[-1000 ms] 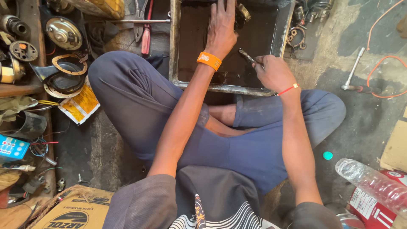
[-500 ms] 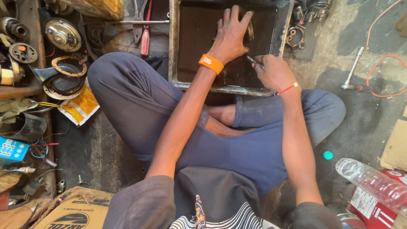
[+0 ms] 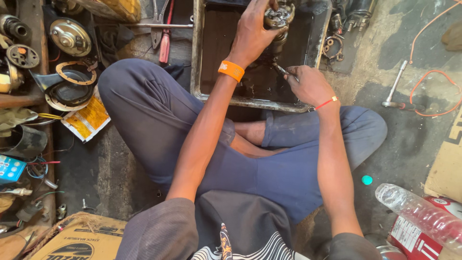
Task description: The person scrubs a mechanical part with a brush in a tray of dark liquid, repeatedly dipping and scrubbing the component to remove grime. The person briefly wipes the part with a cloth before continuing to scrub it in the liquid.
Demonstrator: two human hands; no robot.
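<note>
Grimy metal part (image 3: 278, 18) sits at the top centre of the frame, gripped from above by the left hand (image 3: 255, 31) over the dark oily tray (image 3: 250, 102), so drips fall inside. The right hand (image 3: 308, 84) pinches a thin tool (image 3: 284, 71), its tip angled toward the part's underside.

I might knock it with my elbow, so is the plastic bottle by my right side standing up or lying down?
Lying down. The plastic bottle rests on its side on the floor, its length running across the ground, beside a red package.
</note>
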